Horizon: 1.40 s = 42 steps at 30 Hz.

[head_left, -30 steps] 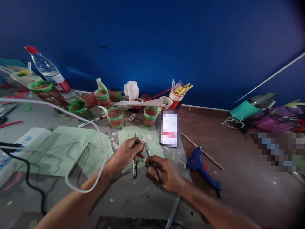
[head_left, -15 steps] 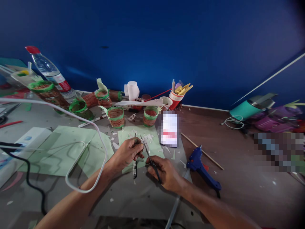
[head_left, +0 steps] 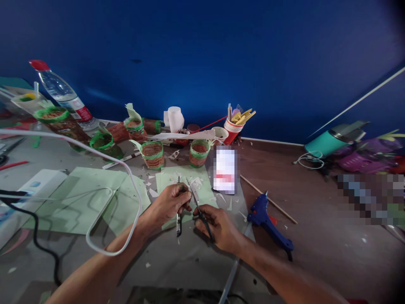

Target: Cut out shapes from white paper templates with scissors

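Scissors [head_left: 201, 216]: one pair, dark handles, metal blades. Placed at the middle of the work area, above the near part of a small green sheet [head_left: 207, 198], blades pointing away from the wearer and slightly left.

Right hand [head_left: 218, 228]: fingers grasping the scissor handles. Judged good practice: wrist low and quiet, short bites taken near the pivot, where control should be best.

Left hand [head_left: 174, 200]: just beside the blades, fingers curled in, thumb nearest the metal. Whether they pinch a small piece cannot be told; any such piece is hidden or too small. Advisable: thumb drawn back from the cutting line, workpiece turned by this hand while the blades hold their angle.

Pen [head_left: 179, 226]: one, black and clear, running beneath the left hand; likely to roll if nudged, better slid aside.

Paper scraps [head_left: 196, 182]: several, loose, on the small green sheet; best brushed off so that fresh offcuts stay distinct.

Cups: two, brown with green rims, standing behind the sheet, left cup [head_left: 152, 155] and right cup [head_left: 198, 154].

Glue gun [head_left: 262, 215]: one, blue, right of the right hand; heat unknown, forearm best held clear.

Cable [head_left: 140, 202]: white, looped across the left forearm; a possible snag.
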Each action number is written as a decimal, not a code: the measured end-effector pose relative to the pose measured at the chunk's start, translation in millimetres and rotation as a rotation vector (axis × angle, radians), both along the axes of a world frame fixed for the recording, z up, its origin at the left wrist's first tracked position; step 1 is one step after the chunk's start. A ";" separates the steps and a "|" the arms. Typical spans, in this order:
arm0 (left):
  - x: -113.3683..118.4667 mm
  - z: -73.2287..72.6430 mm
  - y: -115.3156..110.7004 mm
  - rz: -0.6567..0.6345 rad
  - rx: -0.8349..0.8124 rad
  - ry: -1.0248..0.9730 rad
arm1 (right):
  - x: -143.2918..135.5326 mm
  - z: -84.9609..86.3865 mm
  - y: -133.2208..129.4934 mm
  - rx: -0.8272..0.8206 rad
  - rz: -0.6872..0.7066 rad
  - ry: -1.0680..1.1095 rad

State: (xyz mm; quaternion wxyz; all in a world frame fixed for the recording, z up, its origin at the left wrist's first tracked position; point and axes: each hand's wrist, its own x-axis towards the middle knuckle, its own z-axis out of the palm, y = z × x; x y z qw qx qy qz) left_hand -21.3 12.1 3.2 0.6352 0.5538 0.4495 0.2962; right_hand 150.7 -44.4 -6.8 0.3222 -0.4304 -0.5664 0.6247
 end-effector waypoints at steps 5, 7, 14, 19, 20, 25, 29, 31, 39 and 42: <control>-0.3 -2.1 1.1 -0.025 -0.010 0.010 | 0.7 3.1 1.4 -0.042 0.011 0.019; -0.5 -2.8 1.2 -0.031 -0.007 0.031 | 1.9 1.2 1.5 -0.044 0.021 0.011; -1.1 -1.5 0.1 -0.034 0.007 0.050 | 5.6 -5.8 0.6 0.048 0.037 -0.031; 0.0 1.3 0.2 -0.018 -0.013 0.035 | 4.3 -1.4 0.7 0.069 0.032 -0.050; 0.6 1.7 0.0 -0.015 -0.017 0.028 | 4.2 -0.9 0.8 0.072 0.031 -0.054; 5.5 0.1 -3.0 0.019 0.003 -0.088 | 3.4 -3.0 1.4 0.136 -0.029 -0.070; 8.7 -4.5 -4.4 0.073 -0.003 -0.113 | 1.7 -3.1 1.2 0.154 -0.054 -0.048; 9.2 -6.7 -4.0 0.091 0.006 -0.086 | 0.9 -1.7 1.1 0.136 -0.058 -0.047; 7.9 -12.4 -2.0 0.132 0.034 -0.004 | 0.9 -4.4 0.5 0.130 -0.070 -0.080; 7.6 -13.2 -1.8 0.143 0.023 -0.021 | 0.8 -4.7 0.8 0.121 -0.068 -0.086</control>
